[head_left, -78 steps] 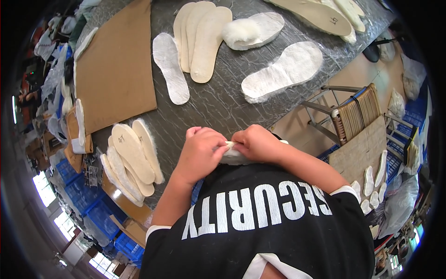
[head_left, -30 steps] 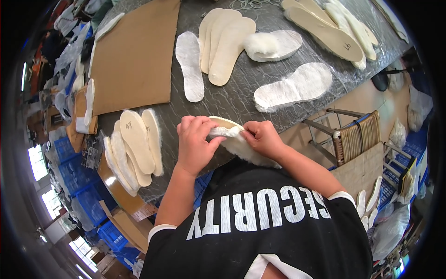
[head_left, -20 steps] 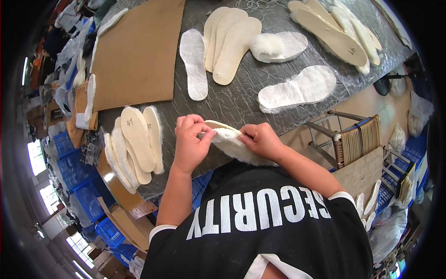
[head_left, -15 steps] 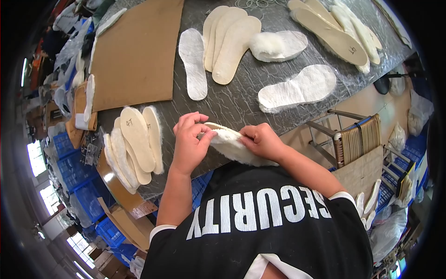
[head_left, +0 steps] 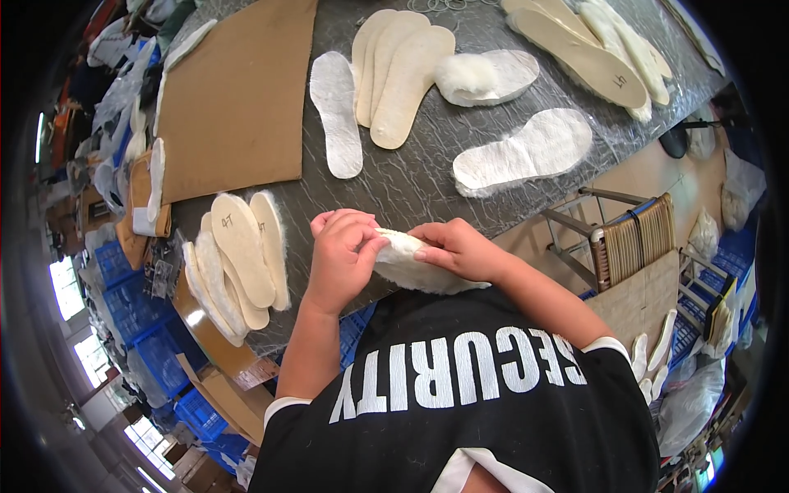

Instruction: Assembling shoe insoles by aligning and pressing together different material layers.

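Close to my body, at the table's near edge, both hands hold a white fleece insole (head_left: 429,271). My left hand (head_left: 342,253) pinches its left end between thumb and curled fingers. On its upper edge sits my right hand (head_left: 462,249), closed, with the thumb pressed over the fleece. A thin cream edge shows along the top, between the hands. The insole's fluffy side hangs toward my shirt. The fingers partly cover both gripped spots.
Left of my hands lies a group of cream-backed fleece insoles (head_left: 243,255). Beyond are a brown cardboard sheet (head_left: 234,99), fanned cream insoles (head_left: 411,86), a white insole (head_left: 526,156) and another pile (head_left: 579,62). A chair (head_left: 637,238) stands by the table's right edge.
My right thumb has moved onto the fleece, and the right fingers have shifted along the upper edge. The gap along the insole's cream edge looks narrower. My left hand keeps its pinch.
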Demonstrator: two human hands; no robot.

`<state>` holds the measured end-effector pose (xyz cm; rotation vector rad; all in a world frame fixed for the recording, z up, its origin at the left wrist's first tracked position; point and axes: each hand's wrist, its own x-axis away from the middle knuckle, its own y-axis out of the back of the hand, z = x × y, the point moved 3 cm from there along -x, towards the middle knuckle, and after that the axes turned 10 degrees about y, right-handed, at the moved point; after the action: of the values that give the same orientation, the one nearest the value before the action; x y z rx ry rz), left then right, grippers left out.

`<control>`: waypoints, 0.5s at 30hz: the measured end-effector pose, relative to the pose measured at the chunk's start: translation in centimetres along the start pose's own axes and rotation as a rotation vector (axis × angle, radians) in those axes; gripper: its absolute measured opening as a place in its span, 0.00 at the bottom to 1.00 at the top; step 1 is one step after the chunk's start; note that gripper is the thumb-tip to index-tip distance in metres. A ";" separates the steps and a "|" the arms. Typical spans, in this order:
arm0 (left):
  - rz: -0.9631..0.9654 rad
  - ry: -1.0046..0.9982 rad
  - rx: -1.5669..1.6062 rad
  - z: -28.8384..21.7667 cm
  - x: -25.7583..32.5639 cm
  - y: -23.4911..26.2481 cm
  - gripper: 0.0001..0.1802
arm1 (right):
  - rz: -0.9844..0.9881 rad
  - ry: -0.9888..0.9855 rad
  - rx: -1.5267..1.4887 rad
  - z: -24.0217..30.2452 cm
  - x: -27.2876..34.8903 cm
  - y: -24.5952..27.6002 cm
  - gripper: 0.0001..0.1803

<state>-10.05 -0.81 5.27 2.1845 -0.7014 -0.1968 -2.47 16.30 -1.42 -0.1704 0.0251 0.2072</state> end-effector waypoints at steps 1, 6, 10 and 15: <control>-0.006 -0.020 -0.007 -0.3 0.0 -0.1 0.05 | 0.045 -0.030 0.184 -0.2 -0.3 -0.1 0.10; 0.055 0.034 0.080 0.1 -0.5 0.1 0.08 | -0.035 -0.019 0.348 -1.0 -0.4 -0.3 0.10; 0.224 0.369 0.440 2.9 -0.5 -0.4 0.15 | -0.067 -0.090 0.211 -2.1 -0.4 0.2 0.11; 0.260 0.561 0.795 1.8 -0.4 -2.0 0.36 | -0.090 -0.166 0.238 -1.9 -1.0 1.0 0.12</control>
<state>-10.21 -0.80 2.57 2.6442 -0.7988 0.9433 -3.67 16.75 -3.45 0.0835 -0.1225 0.1268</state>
